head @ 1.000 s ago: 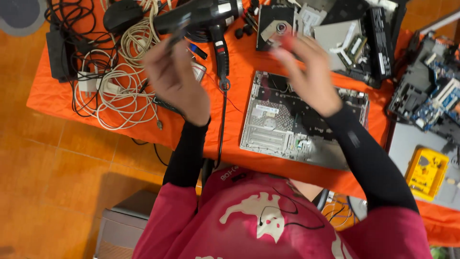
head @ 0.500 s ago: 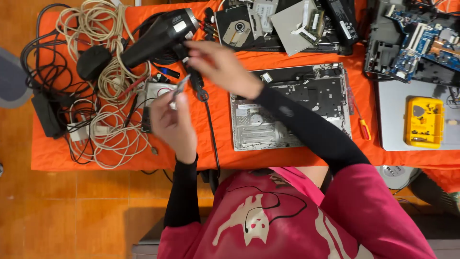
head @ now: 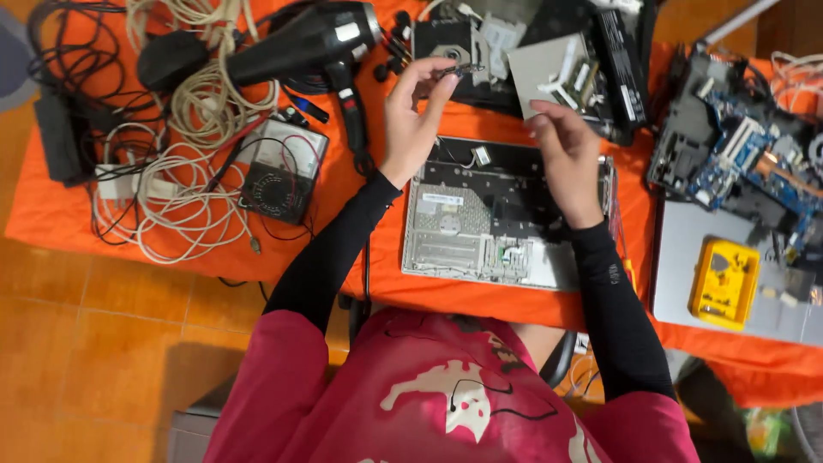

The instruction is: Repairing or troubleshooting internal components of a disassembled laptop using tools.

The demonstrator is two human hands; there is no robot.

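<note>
My left hand is raised above the orange-covered table, pinching a small dark metal part between thumb and fingertips. The part hangs just in front of a dismantled optical drive. My right hand hovers over the top edge of an opened laptop base, fingers loosely apart, with nothing seen in it. Both arms wear black sleeves.
A black hair dryer, a multimeter and tangled white cables lie at the left. At the right sit a blue circuit board, a yellow parts box and a grey laptop lid.
My right hand has drawn back from the hair dryer's handle to above the laptop base. My left hand has moved right and up with the small part. The view has shifted.
</note>
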